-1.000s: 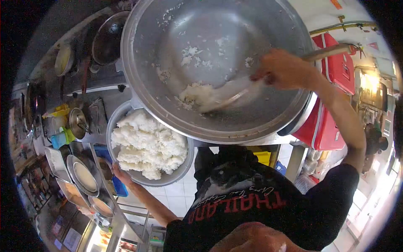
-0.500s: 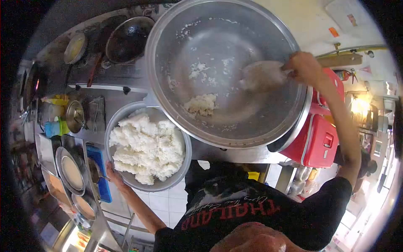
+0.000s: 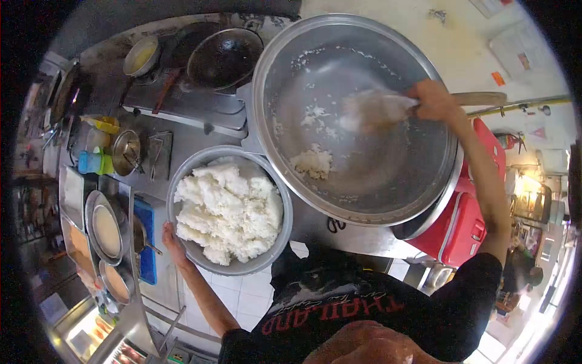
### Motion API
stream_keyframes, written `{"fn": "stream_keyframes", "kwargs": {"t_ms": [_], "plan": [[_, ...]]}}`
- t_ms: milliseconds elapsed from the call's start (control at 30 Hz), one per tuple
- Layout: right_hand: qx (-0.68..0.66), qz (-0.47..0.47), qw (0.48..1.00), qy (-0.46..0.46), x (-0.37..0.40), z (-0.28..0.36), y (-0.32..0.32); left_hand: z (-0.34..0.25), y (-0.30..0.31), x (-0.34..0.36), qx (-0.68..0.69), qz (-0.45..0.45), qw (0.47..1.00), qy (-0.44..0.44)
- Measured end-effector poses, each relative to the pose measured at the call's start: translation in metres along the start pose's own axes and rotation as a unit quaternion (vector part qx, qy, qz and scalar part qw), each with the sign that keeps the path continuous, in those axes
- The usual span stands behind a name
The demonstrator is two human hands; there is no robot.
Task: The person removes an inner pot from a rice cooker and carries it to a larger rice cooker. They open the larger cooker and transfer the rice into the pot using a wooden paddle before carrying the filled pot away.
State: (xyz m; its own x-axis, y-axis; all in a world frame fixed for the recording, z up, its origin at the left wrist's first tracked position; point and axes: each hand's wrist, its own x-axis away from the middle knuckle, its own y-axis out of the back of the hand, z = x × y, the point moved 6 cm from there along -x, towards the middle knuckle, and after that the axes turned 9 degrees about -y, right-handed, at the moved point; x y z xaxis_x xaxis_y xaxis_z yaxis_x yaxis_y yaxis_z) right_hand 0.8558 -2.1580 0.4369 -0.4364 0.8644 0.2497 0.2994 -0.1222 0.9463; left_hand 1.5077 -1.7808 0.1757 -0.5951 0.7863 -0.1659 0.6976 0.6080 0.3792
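Observation:
A large metal pot [image 3: 357, 194] with scattered white rice on its inner wall and floor fills the upper middle. My right hand [image 3: 433, 100] is closed round the handle of a paddle [image 3: 379, 112], whose blade is blurred inside the pot. A small heap of rice [image 3: 313, 162] lies in the pot near its lower left side. Just left of the pot, a grey basin [image 3: 283, 233] holds a big mound of white rice [image 3: 230, 212]. My left hand [image 3: 173, 239] grips the basin's left rim.
Beyond the basin are a dark wok [image 3: 224, 57] and a small pan [image 3: 142, 56] on the stove. Trays and round containers [image 3: 106, 229] stand at the left. A red cooler [image 3: 451, 230] sits right of the pot.
The pot, basin and surroundings appear further right in the view, as the camera has shifted. My right hand still holds the paddle in the pot, and my left hand stays at the basin rim.

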Motion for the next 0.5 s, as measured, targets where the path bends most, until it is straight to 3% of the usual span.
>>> {"fn": "stream_keyframes", "kwargs": {"t_ms": [67, 167, 267, 333, 367, 467, 500], "plan": [[-0.034, -0.001, 0.999, 0.022, -0.008, 0.029, -0.003, -0.001, -0.002, -0.002, 0.081, 0.029, 0.994, 0.065], [-0.023, -0.005, 1.000, 0.018, -0.026, 0.026, 0.006, -0.028, -0.010, -0.001, 0.039, -0.007, 0.997, 0.059], [0.004, -0.018, 1.000, 0.021, -0.043, -0.013, 0.024, -0.001, 0.000, 0.000, 0.002, -0.032, 0.999, 0.012], [0.031, -0.046, 0.998, 0.013, -0.059, -0.021, 0.014, 0.017, 0.000, 0.000, 0.101, -0.007, 0.993, 0.062], [0.009, -0.068, 0.996, 0.052, -0.069, -0.010, 0.001, 0.023, 0.001, 0.000, 0.147, 0.007, 0.985, 0.088], [-0.051, -0.122, 0.980, 0.152, -0.092, 0.045, -0.015, -0.013, -0.001, 0.002, -0.142, -0.016, 0.984, -0.108], [-0.062, -0.129, 0.974, 0.175, -0.091, 0.064, -0.007, -0.010, 0.000, 0.001, -0.134, 0.014, 0.982, -0.135]]}}
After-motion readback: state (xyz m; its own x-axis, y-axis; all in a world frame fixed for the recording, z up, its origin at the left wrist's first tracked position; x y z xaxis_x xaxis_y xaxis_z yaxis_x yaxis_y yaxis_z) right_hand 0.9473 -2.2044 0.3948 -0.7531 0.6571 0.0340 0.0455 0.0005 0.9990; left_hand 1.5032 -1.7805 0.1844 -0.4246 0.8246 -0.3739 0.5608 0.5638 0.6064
